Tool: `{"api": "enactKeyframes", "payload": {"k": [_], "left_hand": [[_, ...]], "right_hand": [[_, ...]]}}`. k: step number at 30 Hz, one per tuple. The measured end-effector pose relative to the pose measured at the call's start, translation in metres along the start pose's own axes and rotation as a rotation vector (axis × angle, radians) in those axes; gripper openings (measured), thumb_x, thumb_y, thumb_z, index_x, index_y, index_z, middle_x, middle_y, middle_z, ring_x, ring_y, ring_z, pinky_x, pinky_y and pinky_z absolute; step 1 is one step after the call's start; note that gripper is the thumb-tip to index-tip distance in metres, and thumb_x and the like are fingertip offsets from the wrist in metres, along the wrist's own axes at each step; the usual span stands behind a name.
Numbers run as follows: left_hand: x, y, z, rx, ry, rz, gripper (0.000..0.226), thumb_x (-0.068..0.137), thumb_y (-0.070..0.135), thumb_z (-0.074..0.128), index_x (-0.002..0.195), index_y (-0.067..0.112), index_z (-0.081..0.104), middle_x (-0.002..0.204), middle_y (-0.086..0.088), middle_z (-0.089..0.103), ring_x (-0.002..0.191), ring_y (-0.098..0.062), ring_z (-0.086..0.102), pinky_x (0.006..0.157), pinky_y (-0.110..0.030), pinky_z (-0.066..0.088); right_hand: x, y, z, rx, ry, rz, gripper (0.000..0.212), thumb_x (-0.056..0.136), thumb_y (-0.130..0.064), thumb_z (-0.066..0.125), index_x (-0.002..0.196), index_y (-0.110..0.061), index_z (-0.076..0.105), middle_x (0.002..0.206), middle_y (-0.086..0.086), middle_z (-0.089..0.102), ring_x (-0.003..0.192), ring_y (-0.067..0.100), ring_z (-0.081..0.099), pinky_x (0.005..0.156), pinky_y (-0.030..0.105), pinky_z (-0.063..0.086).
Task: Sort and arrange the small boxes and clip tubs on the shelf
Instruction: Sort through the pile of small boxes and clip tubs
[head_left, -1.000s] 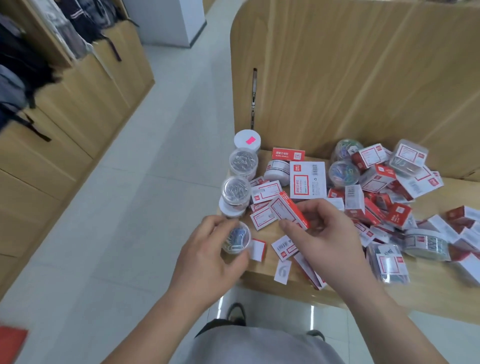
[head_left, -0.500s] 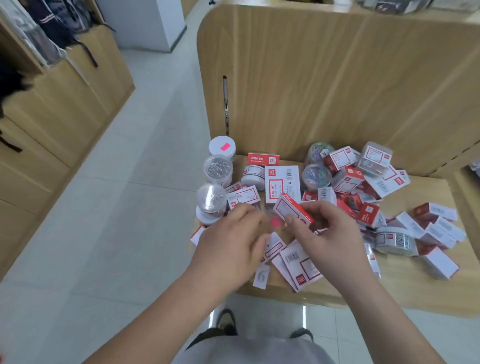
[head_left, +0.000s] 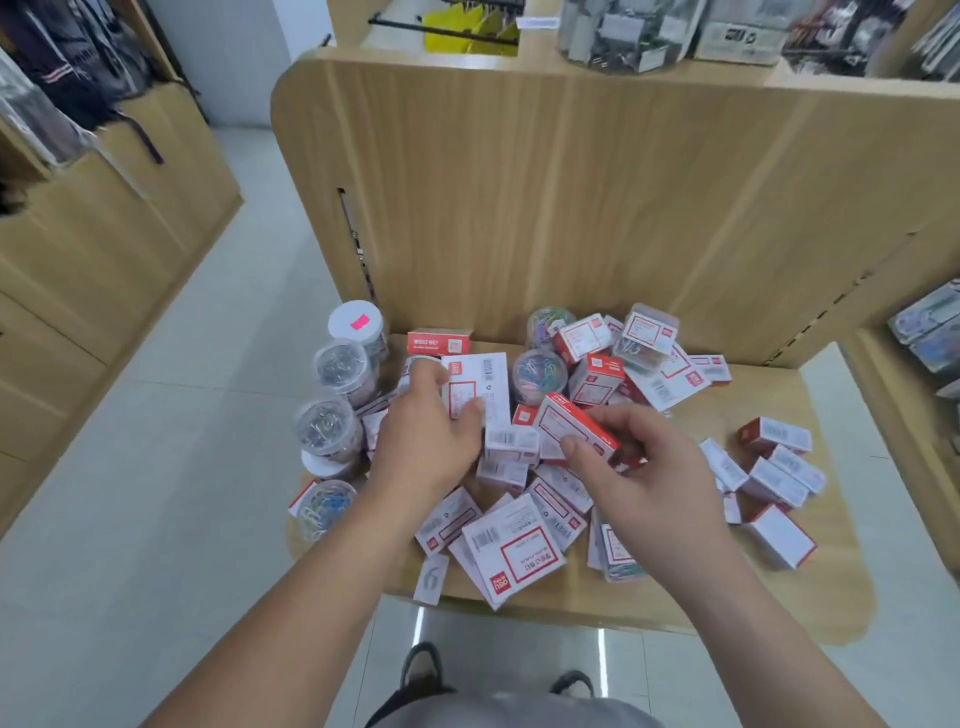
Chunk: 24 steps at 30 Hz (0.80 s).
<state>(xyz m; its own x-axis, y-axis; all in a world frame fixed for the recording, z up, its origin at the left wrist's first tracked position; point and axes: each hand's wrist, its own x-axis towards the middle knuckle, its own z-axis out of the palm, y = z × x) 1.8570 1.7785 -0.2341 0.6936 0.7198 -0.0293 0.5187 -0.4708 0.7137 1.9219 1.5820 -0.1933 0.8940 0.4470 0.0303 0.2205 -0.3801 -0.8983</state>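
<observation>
Shelf front-right corner bare; tubs line left edge, box pile fills centre to back, back panel walls off rear edge

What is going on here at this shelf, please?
A person is sorting stationery on a wooden shelf. The right hand pinches a small red and white box above the loose pile of boxes. The left hand reaches onto a large white box; whether it grips anything is unclear. Clip tubs stand in a row along the shelf's left edge.
</observation>
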Motion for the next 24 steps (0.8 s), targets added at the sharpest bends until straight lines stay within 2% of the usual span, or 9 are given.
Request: {"api": "enactKeyframes", "payload": {"k": [2, 4, 6, 9, 12, 14, 17, 20, 24], "left_hand": [[0.001, 0.001, -0.002, -0.016, 0.034, -0.003, 0.041, 0.089, 0.035, 0.075, 0.115, 0.026, 0.045, 0.101, 0.001, 0.074, 0.095, -0.027, 0.069, 0.077, -0.039, 0.053], [0.002, 0.006, -0.006, -0.062, 0.061, 0.017, 0.046, 0.084, 0.033, 0.080, 0.113, 0.036, 0.044, 0.092, 0.015, 0.071, 0.089, -0.017, 0.070, 0.074, -0.036, 0.053], [0.002, 0.014, -0.012, -0.070, 0.086, 0.085, 0.046, 0.084, 0.032, 0.079, 0.116, 0.041, 0.048, 0.093, 0.018, 0.066, 0.087, -0.013, 0.067, 0.074, -0.034, 0.050], [-0.002, 0.030, -0.021, 0.060, 0.107, 0.261, 0.036, 0.090, 0.030, 0.072, 0.124, 0.032, 0.061, 0.116, 0.011, 0.059, 0.100, -0.019, 0.064, 0.082, -0.036, 0.051], [-0.013, 0.058, -0.027, 0.121, 0.102, 0.396, 0.032, 0.093, 0.031, 0.068, 0.124, 0.032, 0.061, 0.114, 0.011, 0.050, 0.090, -0.025, 0.064, 0.073, -0.042, 0.053], [-0.021, 0.080, -0.022, 0.076, 0.101, 0.496, 0.032, 0.094, 0.029, 0.068, 0.124, 0.031, 0.060, 0.112, 0.011, 0.050, 0.086, -0.021, 0.063, 0.069, -0.040, 0.052], [-0.026, 0.114, 0.008, -0.007, 0.061, 0.586, 0.031, 0.094, 0.026, 0.070, 0.123, 0.031, 0.061, 0.112, 0.012, 0.050, 0.087, -0.010, 0.057, 0.069, -0.031, 0.044], [-0.029, 0.146, 0.055, -0.074, -0.044, 0.626, 0.031, 0.092, 0.022, 0.070, 0.121, 0.028, 0.061, 0.114, 0.012, 0.051, 0.090, -0.004, 0.052, 0.072, -0.024, 0.037], [-0.024, 0.186, 0.125, -0.029, -0.188, 0.640, 0.028, 0.093, 0.019, 0.066, 0.120, 0.024, 0.059, 0.114, 0.007, 0.049, 0.097, -0.012, 0.056, 0.084, -0.034, 0.046]], "right_hand": [[0.003, 0.002, -0.006, -0.014, 0.005, 0.005, 0.015, 0.087, -0.023, 0.079, 0.100, -0.028, 0.073, 0.093, -0.012, 0.071, 0.079, 0.005, 0.061, 0.070, 0.018, 0.049], [0.004, 0.003, -0.011, -0.008, 0.014, 0.023, 0.017, 0.087, -0.027, 0.079, 0.103, -0.029, 0.073, 0.097, -0.010, 0.071, 0.083, 0.009, 0.064, 0.075, 0.031, 0.055], [0.004, 0.002, -0.017, -0.001, 0.039, 0.027, 0.018, 0.087, -0.030, 0.078, 0.105, -0.030, 0.073, 0.100, -0.010, 0.072, 0.087, 0.011, 0.066, 0.077, 0.039, 0.058], [0.004, 0.000, -0.031, -0.012, 0.099, 0.028, 0.018, 0.088, -0.032, 0.078, 0.105, -0.032, 0.072, 0.100, -0.011, 0.072, 0.088, 0.009, 0.068, 0.077, 0.038, 0.058], [0.004, 0.006, -0.058, -0.033, 0.202, 0.039, 0.016, 0.088, -0.029, 0.078, 0.102, -0.032, 0.072, 0.098, -0.010, 0.073, 0.086, 0.009, 0.067, 0.074, 0.025, 0.055], [0.005, 0.015, -0.082, -0.045, 0.278, 0.062, 0.015, 0.088, -0.026, 0.078, 0.101, -0.032, 0.073, 0.095, -0.008, 0.073, 0.081, 0.011, 0.066, 0.069, 0.017, 0.050], [0.010, 0.035, -0.122, -0.047, 0.332, 0.109, 0.015, 0.087, -0.024, 0.077, 0.099, -0.033, 0.073, 0.092, -0.007, 0.073, 0.082, 0.014, 0.068, 0.074, 0.025, 0.054], [0.020, 0.062, -0.160, -0.078, 0.363, 0.118, 0.015, 0.088, -0.023, 0.076, 0.100, -0.032, 0.073, 0.095, -0.010, 0.072, 0.085, 0.006, 0.065, 0.072, 0.016, 0.049], [0.044, 0.110, -0.201, -0.109, 0.371, 0.190, 0.014, 0.085, -0.023, 0.073, 0.096, -0.031, 0.071, 0.094, -0.008, 0.070, 0.086, 0.008, 0.065, 0.071, 0.025, 0.046]]}}
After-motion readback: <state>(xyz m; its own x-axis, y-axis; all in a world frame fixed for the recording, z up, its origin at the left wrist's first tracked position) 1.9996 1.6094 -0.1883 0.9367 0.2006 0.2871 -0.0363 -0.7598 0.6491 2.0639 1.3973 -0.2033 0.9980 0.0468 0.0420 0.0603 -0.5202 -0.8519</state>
